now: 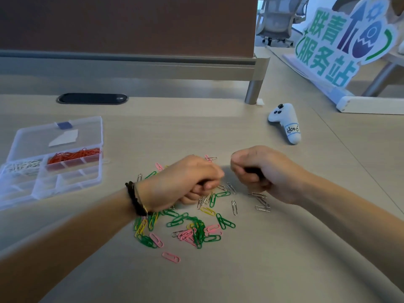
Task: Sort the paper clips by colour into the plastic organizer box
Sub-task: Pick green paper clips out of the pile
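A loose pile of paper clips [192,228] in green, pink, yellow and silver lies on the desk in front of me. My left hand [188,180], with a dark bracelet on the wrist, hovers over the pile's far side with fingers curled and thumb against them; what it pinches is hidden. My right hand [260,171] is closed in a fist around something dark, just above a few silver clips [261,202]. The clear plastic organizer box [91,180] sits open at the left, holding red clips [74,155] in one compartment and white clips [21,167] in another.
The box's open lid [39,138] lies flat behind its compartments. A white game controller [286,122] rests at the back right. Behind it stands a lettered sign [341,47]. A desk partition [131,62] and a black cable port [91,98] run along the back.
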`<state>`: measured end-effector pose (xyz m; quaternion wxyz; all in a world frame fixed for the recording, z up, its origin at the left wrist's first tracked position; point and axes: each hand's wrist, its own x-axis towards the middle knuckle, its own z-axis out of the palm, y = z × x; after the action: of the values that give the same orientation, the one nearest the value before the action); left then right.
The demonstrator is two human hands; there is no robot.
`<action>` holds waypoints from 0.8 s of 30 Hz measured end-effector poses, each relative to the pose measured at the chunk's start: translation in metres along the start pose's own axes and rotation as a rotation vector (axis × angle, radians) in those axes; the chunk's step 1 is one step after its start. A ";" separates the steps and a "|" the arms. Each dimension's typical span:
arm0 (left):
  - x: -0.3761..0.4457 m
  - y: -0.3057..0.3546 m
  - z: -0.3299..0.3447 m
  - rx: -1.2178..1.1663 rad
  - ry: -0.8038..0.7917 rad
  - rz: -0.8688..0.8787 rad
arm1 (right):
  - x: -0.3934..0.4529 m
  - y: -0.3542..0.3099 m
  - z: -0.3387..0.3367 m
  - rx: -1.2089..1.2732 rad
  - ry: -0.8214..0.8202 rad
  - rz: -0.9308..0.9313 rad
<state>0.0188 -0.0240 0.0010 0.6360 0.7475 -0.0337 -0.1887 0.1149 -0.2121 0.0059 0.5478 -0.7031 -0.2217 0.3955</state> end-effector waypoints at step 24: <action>-0.005 -0.017 -0.007 1.170 0.081 0.358 | -0.002 0.005 0.011 -1.860 -0.011 -0.488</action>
<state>0.0137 -0.0126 -0.0130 0.1425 0.9621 -0.2325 -0.0005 0.1045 -0.2089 0.0008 -0.1628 -0.7888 -0.5897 -0.0601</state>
